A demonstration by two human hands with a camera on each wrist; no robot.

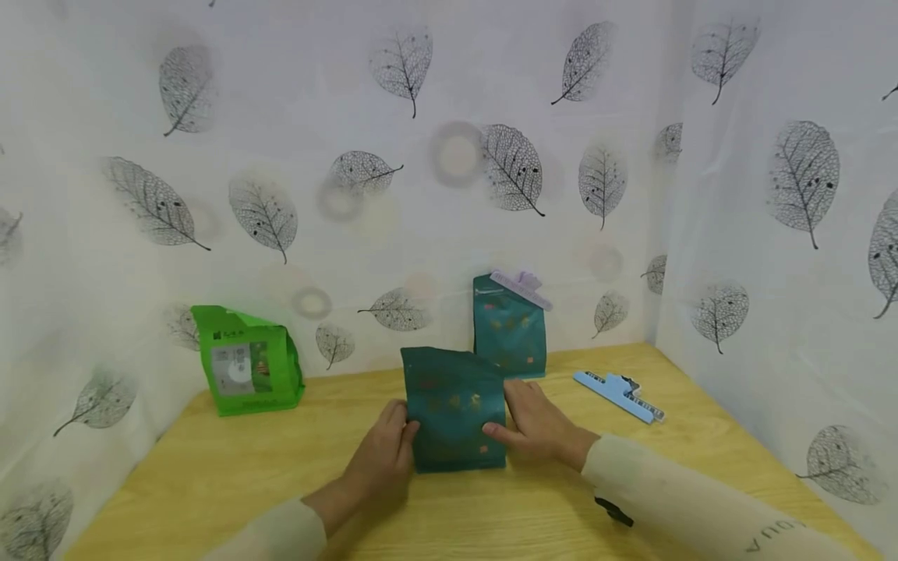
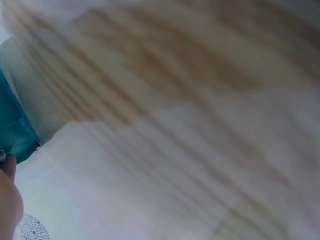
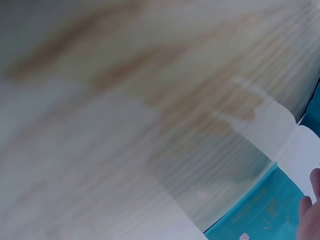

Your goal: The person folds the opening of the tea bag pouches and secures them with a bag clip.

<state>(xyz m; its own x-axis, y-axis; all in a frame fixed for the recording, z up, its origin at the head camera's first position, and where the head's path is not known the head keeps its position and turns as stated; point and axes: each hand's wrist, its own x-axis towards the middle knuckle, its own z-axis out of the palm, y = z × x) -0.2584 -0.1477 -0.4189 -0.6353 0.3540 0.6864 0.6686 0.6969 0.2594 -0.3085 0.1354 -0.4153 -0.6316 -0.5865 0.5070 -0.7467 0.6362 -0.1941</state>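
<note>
Both hands hold a dark teal stand-up pouch (image 1: 456, 413) by its sides at the middle of the table. My left hand (image 1: 382, 444) grips its left edge, thumb on the front. My right hand (image 1: 540, 421) grips the right edge, thumb also on the front; the other fingers are partly hidden behind. No clip shows on this pouch's top. Behind it stands a second teal pouch (image 1: 508, 339) with a lilac bag clip (image 1: 521, 288) across its slanted top corner. In the left wrist view, part of the left hand (image 2: 7, 200) shows at the edge beside teal film.
A pale blue bag clip (image 1: 620, 396) lies on the table at the right. At the back left stands a bright green pouch (image 1: 281, 366) with a label. White leaf-printed sheeting (image 1: 449, 93) encloses the wooden table (image 1: 231, 483) at the back and sides.
</note>
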